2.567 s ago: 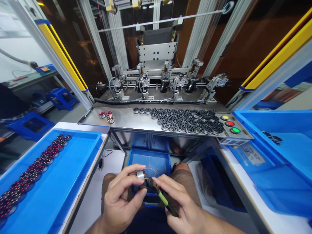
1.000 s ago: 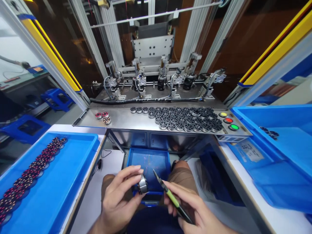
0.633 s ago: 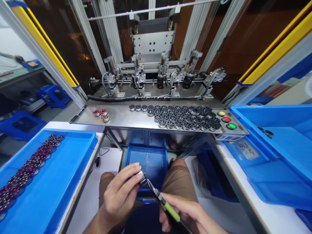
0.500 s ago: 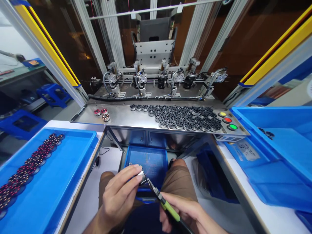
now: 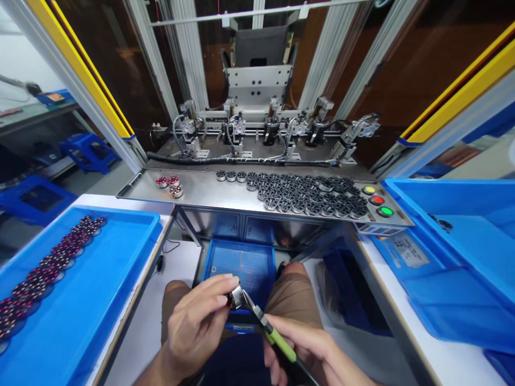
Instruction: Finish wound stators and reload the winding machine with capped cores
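Between the thumb and fingers of my left hand point(image 5: 191, 324) is a small round motor stator point(image 5: 237, 296) with a silvery rim, tilted on its side. My fingers hide part of it. My right hand point(image 5: 308, 343) is wrapped round the green and black handles of a pair of pliers point(image 5: 281, 344). Their slim jaws point up and left and reach the stator's rim; whether they grip a wire there is too small to tell. Both hands are above my lap, in front of a blue tray point(image 5: 241, 257) low between my knees.
A metal ledge point(image 5: 201, 193) carries many dark stators point(image 5: 298, 194) and three with red or copper windings point(image 5: 173, 182). Buttons point(image 5: 377, 200) sit at its right end. On the left, a blue tray point(image 5: 120, 257) holds rows of wound stators; blue bins point(image 5: 454, 279) stand right. A machine point(image 5: 257, 91) rises behind.
The stator has turned in my left fingers, so more of its rim and dark side shows. The plier jaws remain beside it, and the view has shifted slightly.
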Available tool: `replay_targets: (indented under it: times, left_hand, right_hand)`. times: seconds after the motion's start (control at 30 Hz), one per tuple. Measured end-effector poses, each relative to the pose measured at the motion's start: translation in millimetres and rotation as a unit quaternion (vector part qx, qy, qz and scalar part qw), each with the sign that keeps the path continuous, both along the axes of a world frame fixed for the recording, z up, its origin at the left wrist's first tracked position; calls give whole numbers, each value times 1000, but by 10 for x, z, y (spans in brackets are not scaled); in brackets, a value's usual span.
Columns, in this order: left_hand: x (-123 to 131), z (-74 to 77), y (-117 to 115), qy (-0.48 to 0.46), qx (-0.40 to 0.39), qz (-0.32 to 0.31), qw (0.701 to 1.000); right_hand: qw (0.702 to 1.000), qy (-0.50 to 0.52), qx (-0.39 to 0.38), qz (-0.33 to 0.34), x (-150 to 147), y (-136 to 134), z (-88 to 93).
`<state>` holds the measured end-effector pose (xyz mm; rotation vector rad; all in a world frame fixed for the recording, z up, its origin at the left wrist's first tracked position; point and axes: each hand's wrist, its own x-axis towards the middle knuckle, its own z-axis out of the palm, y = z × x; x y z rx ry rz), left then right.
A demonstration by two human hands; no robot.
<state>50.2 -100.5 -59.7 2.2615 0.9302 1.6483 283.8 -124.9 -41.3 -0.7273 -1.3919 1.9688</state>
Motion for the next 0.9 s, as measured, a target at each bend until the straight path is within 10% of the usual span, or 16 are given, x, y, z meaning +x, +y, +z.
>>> replay_targets:
  times: [0.9]
  left_hand:
    - [-72,-53,0,58,36,90,994]
  right_hand:
    - [991,-61,32,-113,81,10,-195]
